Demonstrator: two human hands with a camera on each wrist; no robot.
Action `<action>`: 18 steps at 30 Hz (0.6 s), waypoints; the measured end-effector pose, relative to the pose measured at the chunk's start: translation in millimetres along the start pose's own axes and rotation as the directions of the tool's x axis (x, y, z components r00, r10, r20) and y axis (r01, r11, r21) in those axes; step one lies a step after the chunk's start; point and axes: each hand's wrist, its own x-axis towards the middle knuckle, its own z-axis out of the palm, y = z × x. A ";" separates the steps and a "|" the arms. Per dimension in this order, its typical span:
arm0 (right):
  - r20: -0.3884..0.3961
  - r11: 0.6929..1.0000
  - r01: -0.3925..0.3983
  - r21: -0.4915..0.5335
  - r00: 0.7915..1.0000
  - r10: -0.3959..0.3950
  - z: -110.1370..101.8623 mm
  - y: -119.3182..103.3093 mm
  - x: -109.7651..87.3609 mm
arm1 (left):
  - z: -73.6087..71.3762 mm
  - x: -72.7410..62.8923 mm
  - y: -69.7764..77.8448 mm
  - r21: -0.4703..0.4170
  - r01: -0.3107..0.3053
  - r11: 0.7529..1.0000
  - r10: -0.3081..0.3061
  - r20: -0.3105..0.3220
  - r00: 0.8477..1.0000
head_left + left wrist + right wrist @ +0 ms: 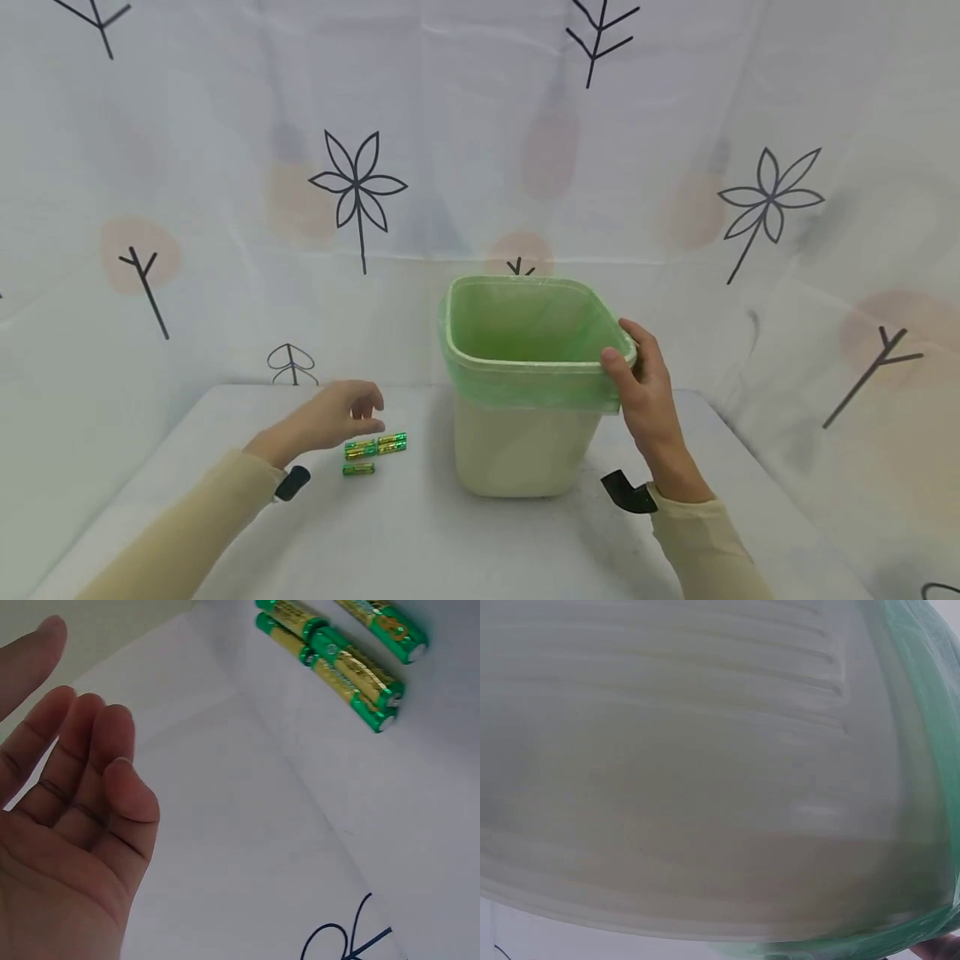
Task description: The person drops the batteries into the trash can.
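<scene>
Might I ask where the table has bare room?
Bare: the table in front of the bin and batteries, plus the gap between them. Crowded: around the batteries near the left hand, and the bin's rim, gripped by the right hand.

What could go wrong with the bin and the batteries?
The batteries are round and lie loose on the table, so a bump from the left hand beside them might send one rolling.

The right hand grips the bin at one side of its rim, so a hard pull could tip it.

The green bag is folded over that rim and might slip.
</scene>
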 end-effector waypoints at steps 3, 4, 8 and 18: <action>-0.001 1.000 -0.006 -0.011 1.000 0.006 -0.9 0.5 -0.4 | 10.5 -4.9 -8.5 0.004 0.021 1.000 -0.021 0.043 0.999; 0.000 1.000 -0.005 -0.014 1.000 0.005 -1.3 0.6 -0.5 | 13.6 -6.2 -10.6 0.002 0.024 1.000 -0.024 0.054 0.998; -0.002 1.000 -0.002 -0.011 1.000 0.002 -1.9 0.7 -0.3 | 24.9 -10.9 -15.3 -0.013 0.064 0.998 -0.062 0.098 0.993; -0.009 1.000 -0.004 -0.012 1.000 0.004 -1.4 3.0 0.2 | 45.1 -17.1 -29.2 0.022 0.088 0.996 -0.090 0.171 0.981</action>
